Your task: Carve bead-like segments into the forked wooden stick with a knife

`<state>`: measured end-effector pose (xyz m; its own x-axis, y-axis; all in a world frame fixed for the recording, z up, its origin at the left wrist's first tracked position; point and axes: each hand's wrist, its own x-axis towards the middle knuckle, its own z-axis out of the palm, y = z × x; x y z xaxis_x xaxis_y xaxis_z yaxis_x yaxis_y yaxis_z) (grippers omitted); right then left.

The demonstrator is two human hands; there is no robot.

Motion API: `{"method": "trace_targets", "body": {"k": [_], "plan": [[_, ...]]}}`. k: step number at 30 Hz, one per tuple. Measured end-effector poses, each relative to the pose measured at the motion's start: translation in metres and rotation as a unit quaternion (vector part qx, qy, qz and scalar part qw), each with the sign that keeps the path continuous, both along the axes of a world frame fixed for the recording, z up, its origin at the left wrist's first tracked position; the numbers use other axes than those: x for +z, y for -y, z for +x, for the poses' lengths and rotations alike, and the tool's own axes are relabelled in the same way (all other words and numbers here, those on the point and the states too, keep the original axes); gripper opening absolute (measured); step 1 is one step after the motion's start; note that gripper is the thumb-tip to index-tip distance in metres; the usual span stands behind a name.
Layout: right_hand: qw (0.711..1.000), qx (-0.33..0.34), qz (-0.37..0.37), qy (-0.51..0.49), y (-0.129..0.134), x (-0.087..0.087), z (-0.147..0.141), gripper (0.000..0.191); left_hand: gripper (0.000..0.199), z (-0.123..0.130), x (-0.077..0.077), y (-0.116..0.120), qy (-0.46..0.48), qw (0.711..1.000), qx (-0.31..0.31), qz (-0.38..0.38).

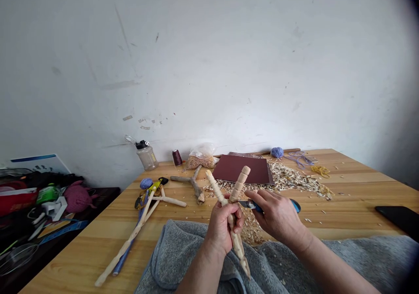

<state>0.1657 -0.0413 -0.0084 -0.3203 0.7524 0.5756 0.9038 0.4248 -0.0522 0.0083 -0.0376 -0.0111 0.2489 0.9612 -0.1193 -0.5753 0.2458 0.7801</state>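
Left hand (224, 228) is clenched round a carved forked stick (237, 241), and the fist hides the crotch of the fork. Both prongs point up and away from the wearer, while the stem runs down past the fist, tip over the grey towel (193, 254). Right hand (278, 211) is just beside it, over a blue-handled folding knife (252, 205). The hand hides the knife's middle, so can't tell if it's actually gripped.
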Motion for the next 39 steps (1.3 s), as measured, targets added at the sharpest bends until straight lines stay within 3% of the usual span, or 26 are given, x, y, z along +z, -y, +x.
{"method": "trace_targets", "body": {"k": [18,39], "plan": [[0.997,0.016,-0.064,0.034,-0.0011,0.0017,-0.0008,0.023,0.025,0.0021,-0.0057,-0.0014,-0.053,0.998,0.017,0.002],[0.997,-0.002,-0.052,0.052,-0.0024,0.0032,0.0012,0.02,0.032,0.0025,-0.0059,-0.0006,-0.046,0.999,-0.004,0.004]]}}
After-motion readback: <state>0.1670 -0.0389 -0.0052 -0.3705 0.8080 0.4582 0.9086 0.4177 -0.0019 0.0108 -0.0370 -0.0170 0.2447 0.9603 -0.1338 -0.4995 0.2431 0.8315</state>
